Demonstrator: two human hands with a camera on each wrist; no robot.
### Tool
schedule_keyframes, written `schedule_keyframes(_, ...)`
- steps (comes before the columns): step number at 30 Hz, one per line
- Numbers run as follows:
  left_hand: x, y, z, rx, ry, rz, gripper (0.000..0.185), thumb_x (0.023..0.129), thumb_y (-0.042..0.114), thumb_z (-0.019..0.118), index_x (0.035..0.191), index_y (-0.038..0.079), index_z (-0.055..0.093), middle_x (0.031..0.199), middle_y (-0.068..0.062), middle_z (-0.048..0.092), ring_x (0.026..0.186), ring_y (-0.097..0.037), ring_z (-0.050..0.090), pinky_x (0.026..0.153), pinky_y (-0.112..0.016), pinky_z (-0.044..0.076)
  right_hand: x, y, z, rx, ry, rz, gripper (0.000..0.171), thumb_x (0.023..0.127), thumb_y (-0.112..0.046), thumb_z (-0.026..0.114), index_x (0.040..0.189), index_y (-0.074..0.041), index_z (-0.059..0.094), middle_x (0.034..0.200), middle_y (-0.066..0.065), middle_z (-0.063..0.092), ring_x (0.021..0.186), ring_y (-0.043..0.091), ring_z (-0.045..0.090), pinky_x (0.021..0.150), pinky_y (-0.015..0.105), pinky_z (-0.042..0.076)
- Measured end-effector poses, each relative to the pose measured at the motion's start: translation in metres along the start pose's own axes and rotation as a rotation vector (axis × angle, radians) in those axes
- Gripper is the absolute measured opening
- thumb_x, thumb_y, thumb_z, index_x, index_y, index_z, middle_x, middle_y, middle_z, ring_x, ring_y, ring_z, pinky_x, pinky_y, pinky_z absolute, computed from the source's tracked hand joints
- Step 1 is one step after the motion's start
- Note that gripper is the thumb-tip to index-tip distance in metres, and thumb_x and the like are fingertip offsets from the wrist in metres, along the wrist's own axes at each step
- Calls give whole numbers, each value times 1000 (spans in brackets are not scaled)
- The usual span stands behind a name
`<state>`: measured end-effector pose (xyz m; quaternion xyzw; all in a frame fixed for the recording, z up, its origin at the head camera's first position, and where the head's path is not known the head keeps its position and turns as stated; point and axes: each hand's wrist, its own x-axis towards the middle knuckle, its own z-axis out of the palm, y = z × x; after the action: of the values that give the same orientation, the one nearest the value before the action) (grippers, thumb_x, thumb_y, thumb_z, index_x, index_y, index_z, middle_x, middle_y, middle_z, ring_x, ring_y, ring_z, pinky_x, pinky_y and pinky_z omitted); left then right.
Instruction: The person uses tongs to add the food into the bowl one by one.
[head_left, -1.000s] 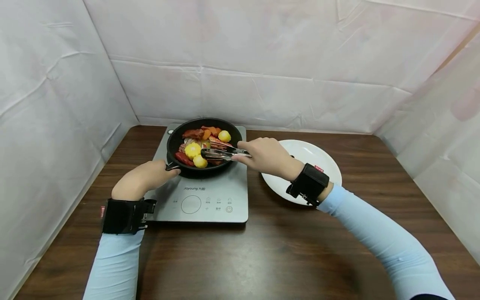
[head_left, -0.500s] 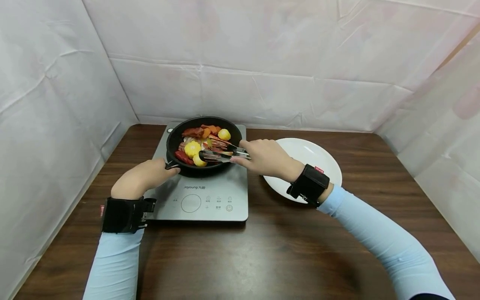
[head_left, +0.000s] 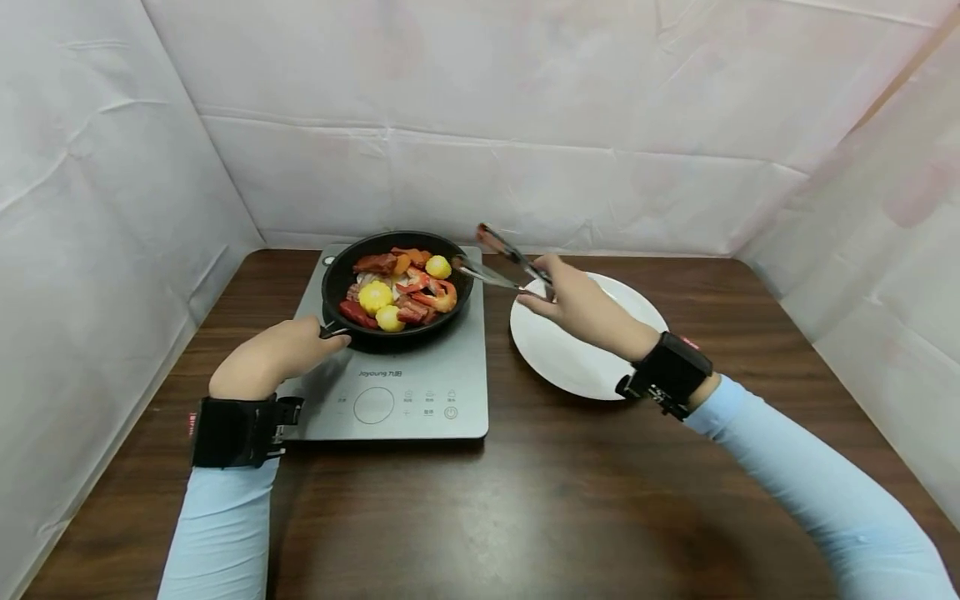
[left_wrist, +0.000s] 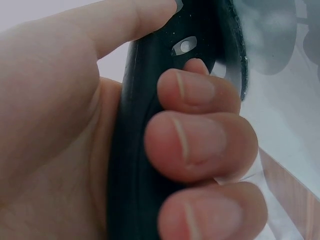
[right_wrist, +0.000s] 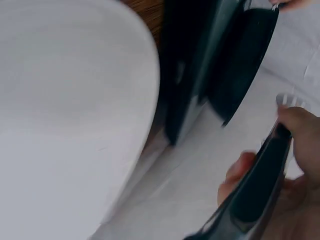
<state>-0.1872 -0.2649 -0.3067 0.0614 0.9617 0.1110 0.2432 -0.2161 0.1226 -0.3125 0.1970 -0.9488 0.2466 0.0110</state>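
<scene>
My left hand (head_left: 273,354) grips the black frying pan's handle (left_wrist: 132,150), fingers curled round it in the left wrist view. The frying pan (head_left: 463,293) sits on a silver induction cooktop (head_left: 442,375). In it lie yellow corn pieces (head_left: 375,296), shrimp (head_left: 441,296), reddish meat (head_left: 375,264) and orange slices. My right hand (head_left: 581,304) holds metal tongs (head_left: 491,275), raised beside the pan's right rim, their arms spread apart. I see no food between the tips, though they are blurred. Dark grip panels show on the tongs in the right wrist view.
A white plate (head_left: 577,367) lies right of the cooktop, partly under my right hand and wrist. The brown wooden table (head_left: 525,500) extends toward me. White sheeting (head_left: 540,192) stands close behind the pan and along both sides.
The tongs have risen out of the pan and moved right with my right hand, and their arms have spread wider. Shrimp show where the tongs were. My left hand stays on the handle.
</scene>
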Motion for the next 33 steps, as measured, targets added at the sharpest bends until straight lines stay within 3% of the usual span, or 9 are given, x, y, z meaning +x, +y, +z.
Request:
schedule_keyframes(4,0,-3,-2,-6,-2,-6,77,109,45,35,142,-24,35,137,-44,50,111,-47,62,87,-54,54,-8,26,-11,-28,-5,177,59,102,-40,58,142,0,43,86,11,62,67,22,57,59,34,43)
schedule_keyframes(7,0,-5,-2,-2,2,-5,76,108,45,36,141,-24,36,135,-44,51,106,-44,64,83,-51,55,-17,44,-17,-62,-45,255,61,104,-43,54,138,6,42,87,15,63,69,24,61,60,34,44)
schedule_keyframes(11,0,-7,-2,-3,7,0,75,108,44,36,140,-25,37,133,-44,53,102,-42,65,80,-50,56,-25,64,-14,-147,-67,281,58,105,-46,52,122,9,47,76,14,53,60,24,53,55,33,36)
schedule_keyframes(15,2,-8,-2,-4,-1,-3,76,109,44,36,140,-25,37,134,-44,52,105,-44,64,82,-51,55,-29,77,-4,-229,-41,329,54,102,-51,53,98,3,52,67,7,43,55,24,48,48,32,30)
schedule_keyframes(19,3,-8,0,-7,-11,-7,76,109,45,35,141,-24,35,136,-45,50,108,-46,64,83,-52,55,-31,84,7,-272,-27,379,52,99,-52,54,80,-4,52,65,5,44,56,24,50,46,32,33)
schedule_keyframes(25,0,-5,6,41,17,-37,77,108,49,37,140,-21,40,134,-41,54,108,-46,64,84,-56,54,-35,88,21,-325,-26,425,52,96,-53,58,73,-7,53,63,6,52,57,24,54,46,35,38)
schedule_keyframes(27,-5,-2,8,90,82,-68,78,107,51,38,138,-21,42,130,-41,57,106,-47,65,83,-57,53,-36,87,24,-349,-19,435,55,95,-56,57,75,-6,55,63,7,54,58,24,55,46,36,39)
schedule_keyframes(29,-9,5,11,138,215,-75,77,106,52,42,134,-20,45,126,-40,59,108,-51,63,86,-59,50,-37,87,26,-378,-22,443,61,96,-61,55,83,-1,59,65,9,57,57,25,56,47,36,41)
schedule_keyframes(33,-19,33,10,155,511,44,62,106,48,48,116,-12,55,107,-32,63,100,-48,62,83,-56,48,-34,83,32,-411,-48,472,81,97,-70,44,111,8,59,72,13,61,58,27,59,47,38,43)
